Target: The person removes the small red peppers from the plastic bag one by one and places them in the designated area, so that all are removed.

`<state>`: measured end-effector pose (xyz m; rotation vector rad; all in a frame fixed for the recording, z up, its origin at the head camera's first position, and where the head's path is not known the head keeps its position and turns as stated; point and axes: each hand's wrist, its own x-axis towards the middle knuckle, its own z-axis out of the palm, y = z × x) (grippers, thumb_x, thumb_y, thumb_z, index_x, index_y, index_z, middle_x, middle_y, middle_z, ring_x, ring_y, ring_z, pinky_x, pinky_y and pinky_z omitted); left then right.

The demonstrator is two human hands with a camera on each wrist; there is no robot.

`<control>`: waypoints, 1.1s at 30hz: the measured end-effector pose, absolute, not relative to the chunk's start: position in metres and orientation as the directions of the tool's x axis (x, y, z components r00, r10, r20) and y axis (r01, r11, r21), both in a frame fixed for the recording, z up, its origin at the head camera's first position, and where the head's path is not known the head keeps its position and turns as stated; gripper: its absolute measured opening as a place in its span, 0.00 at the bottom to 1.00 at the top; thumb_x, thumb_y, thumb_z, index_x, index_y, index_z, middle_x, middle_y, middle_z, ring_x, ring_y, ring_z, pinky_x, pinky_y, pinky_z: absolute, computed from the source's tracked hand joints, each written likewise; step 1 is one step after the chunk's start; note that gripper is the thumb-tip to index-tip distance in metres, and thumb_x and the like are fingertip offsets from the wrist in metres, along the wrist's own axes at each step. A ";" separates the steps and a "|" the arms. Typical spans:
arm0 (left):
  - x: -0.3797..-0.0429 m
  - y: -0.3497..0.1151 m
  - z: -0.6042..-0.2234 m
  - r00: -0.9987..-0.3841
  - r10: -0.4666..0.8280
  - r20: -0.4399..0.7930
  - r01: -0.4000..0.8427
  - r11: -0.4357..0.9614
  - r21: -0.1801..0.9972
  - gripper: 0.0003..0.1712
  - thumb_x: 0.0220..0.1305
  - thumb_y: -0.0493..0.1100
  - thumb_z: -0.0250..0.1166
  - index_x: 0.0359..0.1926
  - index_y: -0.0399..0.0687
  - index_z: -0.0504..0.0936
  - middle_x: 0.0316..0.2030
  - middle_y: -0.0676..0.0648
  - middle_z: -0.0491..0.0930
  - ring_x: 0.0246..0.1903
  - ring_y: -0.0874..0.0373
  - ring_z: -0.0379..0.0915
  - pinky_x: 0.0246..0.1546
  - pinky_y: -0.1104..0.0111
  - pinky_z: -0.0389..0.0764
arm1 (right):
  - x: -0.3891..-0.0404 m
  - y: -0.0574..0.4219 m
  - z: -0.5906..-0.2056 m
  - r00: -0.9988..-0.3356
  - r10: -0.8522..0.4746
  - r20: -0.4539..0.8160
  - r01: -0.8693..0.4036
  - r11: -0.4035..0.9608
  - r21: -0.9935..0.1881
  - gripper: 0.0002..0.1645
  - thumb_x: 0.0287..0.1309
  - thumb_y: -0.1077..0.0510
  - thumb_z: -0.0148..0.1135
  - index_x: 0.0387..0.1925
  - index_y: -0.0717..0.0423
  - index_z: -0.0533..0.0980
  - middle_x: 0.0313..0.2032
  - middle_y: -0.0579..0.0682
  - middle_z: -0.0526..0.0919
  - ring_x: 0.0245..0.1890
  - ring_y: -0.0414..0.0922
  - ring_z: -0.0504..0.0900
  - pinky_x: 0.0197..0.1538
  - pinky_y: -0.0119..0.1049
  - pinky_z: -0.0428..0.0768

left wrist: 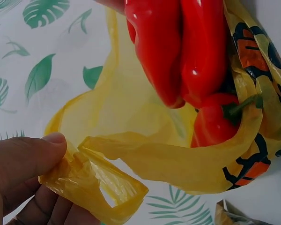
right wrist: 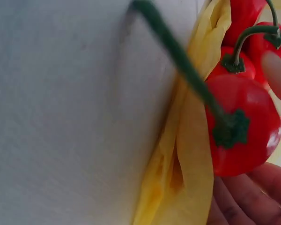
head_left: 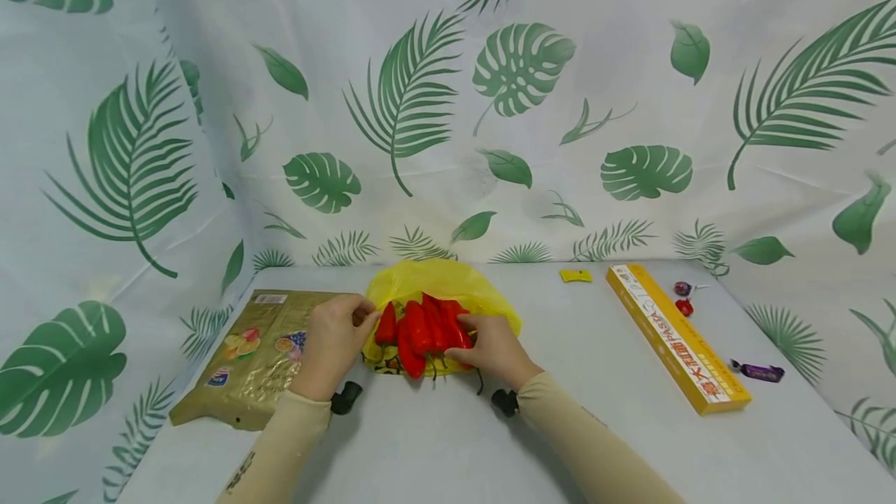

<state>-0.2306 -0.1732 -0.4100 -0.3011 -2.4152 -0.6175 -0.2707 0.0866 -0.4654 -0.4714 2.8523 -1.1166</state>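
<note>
Several red peppers [head_left: 420, 329] with green stems lie in an open yellow plastic bag [head_left: 434, 274] at the middle of the table. My left hand [head_left: 334, 341] pinches the bag's left edge; in the left wrist view, its thumb and fingers hold a gathered yellow handle [left wrist: 103, 187]. At the bag's right side, my right hand [head_left: 497, 347] grips a red pepper. The right wrist view shows this pepper [right wrist: 253, 117] close up, its long stem pointing out past the bag's rim, with fingers [right wrist: 243, 199] beneath it and the thumb on the far side.
A gold fruit-printed package [head_left: 262, 360] lies left, partly behind the left forearm. On the right are a yellow pasta box [head_left: 675, 337], a lollipop [head_left: 682, 287], a small red candy [head_left: 684, 307] and a purple-wrapped candy [head_left: 759, 371]. A small yellow packet [head_left: 575, 275] lies at the back.
</note>
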 end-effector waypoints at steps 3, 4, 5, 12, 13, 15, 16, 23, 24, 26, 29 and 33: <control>-0.231 -0.169 -0.410 -0.782 0.065 0.620 0.355 0.864 0.358 0.07 0.57 0.39 0.80 0.31 0.43 0.88 0.27 0.46 0.87 0.25 0.57 0.83 0.28 0.64 0.85 | -0.270 0.089 -0.466 -0.948 -0.311 0.071 -0.277 0.692 -0.666 0.44 0.50 0.52 0.83 0.67 0.59 0.76 0.50 0.52 0.89 0.44 0.44 0.85 0.48 0.37 0.88; -0.232 -0.168 -0.409 -0.783 0.063 0.619 0.353 0.865 0.358 0.07 0.57 0.39 0.80 0.31 0.44 0.88 0.27 0.46 0.87 0.25 0.57 0.83 0.28 0.64 0.85 | -0.270 0.090 -0.466 -0.947 -0.314 0.071 -0.279 0.691 -0.666 0.43 0.50 0.53 0.83 0.68 0.59 0.76 0.51 0.52 0.89 0.45 0.44 0.85 0.48 0.37 0.87; -0.232 -0.167 -0.409 -0.785 0.062 0.617 0.350 0.865 0.358 0.07 0.58 0.39 0.79 0.31 0.44 0.88 0.27 0.46 0.87 0.25 0.57 0.83 0.28 0.64 0.85 | -0.270 0.091 -0.466 -0.946 -0.316 0.071 -0.281 0.689 -0.668 0.43 0.51 0.55 0.82 0.68 0.59 0.76 0.51 0.52 0.89 0.45 0.44 0.85 0.48 0.37 0.88; -0.232 -0.161 -0.410 -0.796 0.065 0.602 0.351 0.860 0.371 0.06 0.59 0.39 0.79 0.31 0.44 0.89 0.27 0.47 0.87 0.26 0.57 0.82 0.29 0.64 0.85 | -0.266 0.098 -0.463 -0.964 -0.251 0.090 -0.244 0.691 -0.680 0.30 0.56 0.59 0.77 0.62 0.57 0.82 0.55 0.53 0.88 0.46 0.46 0.84 0.49 0.40 0.87; -0.232 -0.161 -0.410 -0.794 0.068 0.605 0.357 0.857 0.371 0.06 0.59 0.39 0.79 0.31 0.43 0.89 0.27 0.47 0.87 0.26 0.57 0.82 0.29 0.64 0.85 | -0.265 0.100 -0.462 -0.966 -0.240 0.094 -0.239 0.694 -0.679 0.29 0.57 0.59 0.77 0.61 0.57 0.82 0.55 0.53 0.88 0.47 0.46 0.84 0.51 0.41 0.87; -0.231 -0.161 -0.411 -0.789 0.073 0.610 0.366 0.853 0.372 0.06 0.59 0.39 0.79 0.31 0.43 0.88 0.27 0.47 0.87 0.26 0.58 0.82 0.29 0.64 0.85 | -0.262 0.103 -0.459 -0.969 -0.228 0.096 -0.231 0.695 -0.681 0.28 0.58 0.58 0.77 0.60 0.56 0.83 0.55 0.53 0.88 0.47 0.46 0.85 0.53 0.43 0.87; -0.231 -0.161 -0.411 -0.788 0.073 0.612 0.368 0.852 0.372 0.06 0.59 0.39 0.79 0.31 0.43 0.88 0.27 0.47 0.87 0.26 0.58 0.82 0.29 0.64 0.85 | -0.261 0.104 -0.458 -0.969 -0.227 0.095 -0.229 0.693 -0.684 0.27 0.58 0.58 0.77 0.60 0.56 0.83 0.54 0.53 0.88 0.47 0.47 0.85 0.53 0.43 0.87; -0.228 -0.169 -0.412 -0.781 0.065 0.621 0.361 0.858 0.365 0.06 0.58 0.38 0.79 0.31 0.43 0.88 0.27 0.46 0.87 0.26 0.57 0.81 0.30 0.63 0.85 | -0.245 0.125 -0.451 -0.958 -0.267 0.107 -0.264 0.667 -0.696 0.25 0.58 0.59 0.76 0.58 0.54 0.85 0.50 0.51 0.90 0.42 0.43 0.85 0.50 0.43 0.88; -0.228 -0.170 -0.412 -0.782 0.064 0.619 0.362 0.856 0.368 0.06 0.58 0.37 0.79 0.31 0.43 0.88 0.27 0.46 0.87 0.26 0.57 0.81 0.29 0.63 0.84 | -0.243 0.130 -0.450 -0.958 -0.267 0.106 -0.264 0.669 -0.694 0.24 0.58 0.59 0.76 0.58 0.53 0.85 0.50 0.51 0.90 0.41 0.43 0.85 0.50 0.42 0.87; -0.227 -0.171 -0.412 -0.783 0.064 0.618 0.365 0.853 0.374 0.06 0.57 0.37 0.79 0.31 0.42 0.88 0.27 0.46 0.87 0.26 0.57 0.81 0.29 0.63 0.84 | -0.238 0.141 -0.450 -0.959 -0.264 0.105 -0.262 0.678 -0.687 0.24 0.58 0.59 0.76 0.58 0.52 0.85 0.49 0.50 0.90 0.41 0.42 0.84 0.49 0.41 0.87; -0.225 -0.171 -0.414 -0.786 0.063 0.615 0.364 0.851 0.378 0.07 0.57 0.37 0.79 0.30 0.42 0.88 0.26 0.46 0.86 0.25 0.57 0.80 0.28 0.63 0.84 | -0.231 0.158 -0.450 -0.959 -0.265 0.105 -0.265 0.693 -0.670 0.25 0.58 0.59 0.77 0.58 0.51 0.85 0.50 0.50 0.90 0.40 0.41 0.83 0.47 0.37 0.86; -0.224 -0.170 -0.415 -0.787 0.067 0.613 0.365 0.852 0.376 0.07 0.56 0.37 0.80 0.30 0.42 0.88 0.25 0.46 0.86 0.24 0.57 0.79 0.28 0.64 0.83 | -0.219 0.183 -0.451 -0.958 -0.265 0.109 -0.269 0.707 -0.653 0.26 0.57 0.60 0.77 0.59 0.51 0.84 0.50 0.50 0.90 0.39 0.40 0.82 0.43 0.32 0.84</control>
